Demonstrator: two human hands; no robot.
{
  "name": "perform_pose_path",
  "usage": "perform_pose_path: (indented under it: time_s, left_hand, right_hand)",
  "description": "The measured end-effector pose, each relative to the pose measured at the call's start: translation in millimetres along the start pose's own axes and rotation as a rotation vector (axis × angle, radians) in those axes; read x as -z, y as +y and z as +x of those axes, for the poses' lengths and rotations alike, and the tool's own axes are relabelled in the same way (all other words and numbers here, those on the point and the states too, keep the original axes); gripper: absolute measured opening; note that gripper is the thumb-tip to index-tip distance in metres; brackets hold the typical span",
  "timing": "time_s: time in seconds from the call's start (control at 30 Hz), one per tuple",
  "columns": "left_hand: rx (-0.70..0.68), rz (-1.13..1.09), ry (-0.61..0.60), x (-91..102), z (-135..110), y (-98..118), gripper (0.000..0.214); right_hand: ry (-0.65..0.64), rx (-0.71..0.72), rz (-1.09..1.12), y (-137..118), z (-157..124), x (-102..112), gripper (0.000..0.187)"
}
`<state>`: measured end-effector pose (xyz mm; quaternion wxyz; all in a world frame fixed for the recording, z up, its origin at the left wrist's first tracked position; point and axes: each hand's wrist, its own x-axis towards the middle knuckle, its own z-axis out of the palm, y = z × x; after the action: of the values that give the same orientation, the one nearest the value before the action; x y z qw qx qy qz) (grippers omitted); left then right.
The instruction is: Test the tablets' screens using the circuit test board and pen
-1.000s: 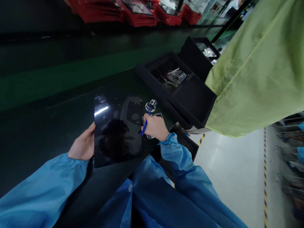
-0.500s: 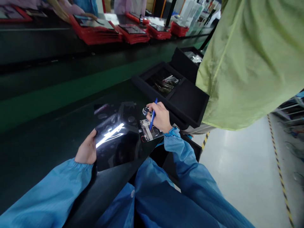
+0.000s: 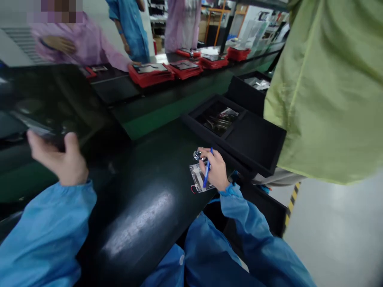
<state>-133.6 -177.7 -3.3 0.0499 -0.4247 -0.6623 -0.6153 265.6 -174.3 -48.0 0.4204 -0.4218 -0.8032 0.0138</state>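
Factory floor under bright light, with a long dark worktop (image 3: 140,235) running away from the viewer. Near its edge lies a pale printed card (image 3: 198,177) with a small red wire loop at one corner. Across the card passes a slim blue pen (image 3: 207,173), gripped in the right hand (image 3: 216,169), whose fingers close around it. The pen's long axis stands nearly upright in view, leaning slightly toward the top right. At those fingertips sits a small chrome piece (image 3: 197,155) (too small and shiny to say what it is), though whether the hand holds it too, I cannot tell.

Well apart, the left hand (image 3: 60,159) pinches the edge of a glossy black panel (image 3: 50,99) between thumb and fingers, the panel tilted up off the worktop and blurred at the picture's left edge.

Just beyond the right hand sits a black foam tray (image 3: 257,143) with metal parts (image 3: 218,121) in one compartment. A green smock (image 3: 323,91) fills the right side. Farther along, stacks of red trays (image 3: 151,75) line the worktop, with a co-worker in blue (image 3: 130,28) and another in pink (image 3: 182,24) behind them.
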Motion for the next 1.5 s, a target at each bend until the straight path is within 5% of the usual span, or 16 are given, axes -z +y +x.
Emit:
perform_pose_path:
  time_s: [0.1,0.17,0.3,0.5,0.63,0.73,0.93,1.07,1.23,1.5]
  left_hand:
    - [-0.368,0.466,-0.309,-5.9,29.3,-26.3,0.059]
    - [-0.466,0.572,-0.585,-9.8,39.7,-48.0,0.056]
    - [-0.473,0.681,-0.869,-15.3,47.5,-90.3,0.061]
    - [-0.393,0.752,-1.031,-19.3,66.9,-112.6,0.055]
    - [-0.416,0.684,-1.126,-51.4,78.5,-75.6,0.06]
    - [-0.541,0.542,-1.121,-111.9,60.3,-15.9,0.068]
    - [-0.719,0.274,-1.221,-260.7,-46.1,116.4,0.065]
    - [-0.645,0.403,-1.294,-321.1,-98.2,159.8,0.082]
    - [-0.658,0.531,-1.439,-344.0,-112.7,179.2,0.111]
    - [-0.902,0.429,-1.678,-334.7,-104.5,185.3,0.055]
  right_hand:
    - [-0.045,-0.011,0.028,-8.9,-23.9,-8.3,0.013]
    - [-0.096,-0.035,0.049,-9.6,-35.8,-15.6,0.013]
    - [-0.17,-0.086,0.115,-4.5,-42.0,-22.4,0.012]
    - [-0.1,-0.152,0.224,-7.8,-44.1,-17.2,0.01]
    - [0.017,-0.382,0.38,-19.9,-55.8,-12.8,0.004]
    - [0.039,-0.585,0.463,-27.5,-62.4,-9.7,0.016]
    - [0.08,-0.638,0.479,-29.0,-60.9,-7.0,0.021]
    - [0.107,-0.632,0.52,-29.8,-61.9,-6.7,0.019]
    - [0.128,-0.598,0.56,-33.4,-62.0,-5.2,0.019]
    - [0.131,-0.584,0.564,-32.8,-62.6,-5.6,0.018]
